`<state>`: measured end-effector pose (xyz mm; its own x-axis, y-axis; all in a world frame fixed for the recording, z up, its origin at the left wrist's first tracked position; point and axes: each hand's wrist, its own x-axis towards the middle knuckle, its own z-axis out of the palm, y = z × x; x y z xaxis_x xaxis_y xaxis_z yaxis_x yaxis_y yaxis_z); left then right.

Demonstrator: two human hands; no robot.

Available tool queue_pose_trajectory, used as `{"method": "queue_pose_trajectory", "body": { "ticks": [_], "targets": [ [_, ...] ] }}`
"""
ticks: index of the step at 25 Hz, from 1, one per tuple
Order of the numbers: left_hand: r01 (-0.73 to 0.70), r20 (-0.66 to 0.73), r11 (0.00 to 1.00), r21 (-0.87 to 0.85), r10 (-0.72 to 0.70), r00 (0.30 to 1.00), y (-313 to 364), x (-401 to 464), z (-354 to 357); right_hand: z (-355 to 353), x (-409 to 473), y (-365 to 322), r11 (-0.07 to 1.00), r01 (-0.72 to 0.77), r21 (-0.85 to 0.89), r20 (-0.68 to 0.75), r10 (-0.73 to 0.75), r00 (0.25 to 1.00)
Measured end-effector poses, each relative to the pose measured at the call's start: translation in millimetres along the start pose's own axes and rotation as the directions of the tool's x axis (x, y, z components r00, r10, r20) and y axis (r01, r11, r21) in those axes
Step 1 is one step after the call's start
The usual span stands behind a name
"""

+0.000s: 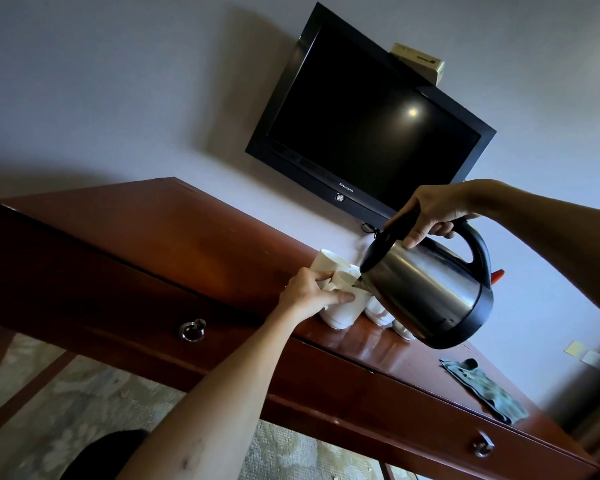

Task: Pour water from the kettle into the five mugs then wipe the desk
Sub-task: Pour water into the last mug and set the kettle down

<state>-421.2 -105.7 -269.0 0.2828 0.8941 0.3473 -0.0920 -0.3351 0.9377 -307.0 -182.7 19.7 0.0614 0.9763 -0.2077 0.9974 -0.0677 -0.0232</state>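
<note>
Desk (160, 237): polished, likely slippery when wet. Kettle (430, 292), one, steel, probably heavy; right hand (437, 209) wrapped round its top handle, spout tipped into a mug. Mugs, four visible, a fifth not made out; ceramic, fragile. Left hand (309, 292) clasps the front mug (343, 306). Cloth (489, 393), one, at right

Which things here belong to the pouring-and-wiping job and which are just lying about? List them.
Job: kettle in the right hand; white mugs, one gripped by the left hand; cloth; desk.
Lying about: wall television; box on top of it; drawer ring pull.
</note>
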Motion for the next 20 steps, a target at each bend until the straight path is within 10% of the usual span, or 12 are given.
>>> {"method": "queue_pose_trajectory", "body": {
  "ticks": [20],
  "targets": [
    [0.015, -0.003, 1.0, -0.008, -0.015, 1.0, 0.3, 0.2, 0.0, -3.5, 4.3, -3.0, 0.997, 0.007, -0.071, 0.02, -0.006, 1.0]
  ]
}}
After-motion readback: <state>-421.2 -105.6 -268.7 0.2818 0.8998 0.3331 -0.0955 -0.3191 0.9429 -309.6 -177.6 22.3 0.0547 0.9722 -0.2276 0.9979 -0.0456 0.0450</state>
